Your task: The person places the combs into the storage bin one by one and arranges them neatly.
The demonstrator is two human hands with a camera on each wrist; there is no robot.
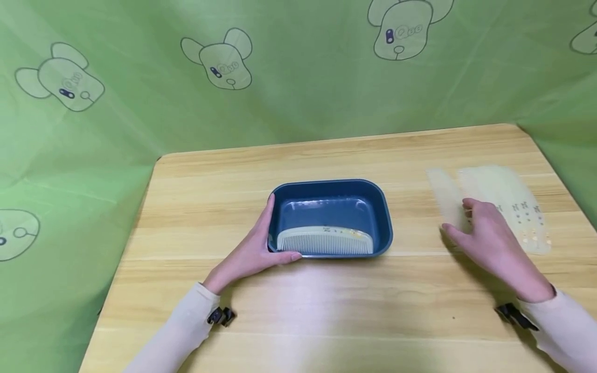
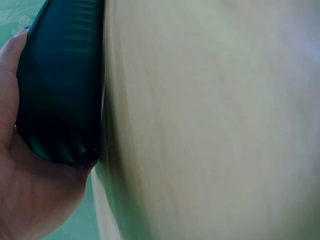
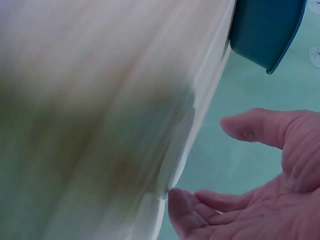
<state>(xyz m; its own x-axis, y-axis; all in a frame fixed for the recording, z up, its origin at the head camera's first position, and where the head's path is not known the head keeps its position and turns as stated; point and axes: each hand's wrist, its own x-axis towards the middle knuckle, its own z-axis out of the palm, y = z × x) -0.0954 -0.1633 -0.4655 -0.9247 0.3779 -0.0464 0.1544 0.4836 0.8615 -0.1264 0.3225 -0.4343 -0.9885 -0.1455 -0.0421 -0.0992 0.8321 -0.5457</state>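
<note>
A dark blue plastic box [image 1: 383,207], rectangular with rounded corners, sits mid-table. Inside it, along the near wall, a pale translucent comb [image 1: 322,231] lies with its teeth toward me. My left hand [image 1: 249,251] holds the box at its near left corner, thumb along the front wall and fingers along the left side. On the right, one pale comb [image 1: 443,190] lies beside several overlapping, fanned-out combs [image 1: 496,184] with small printed marks. Over these, my right hand [image 1: 494,241] has its thumb and fingers apart, nothing visibly held; it partly hides the combs.
The wooden table [image 1: 354,311] has a back edge against a green cloth [image 1: 298,103] printed with mouse-like heads. More cloth hangs at the left and right sides. Both sleeves carry a black strap or clip at the cuff.
</note>
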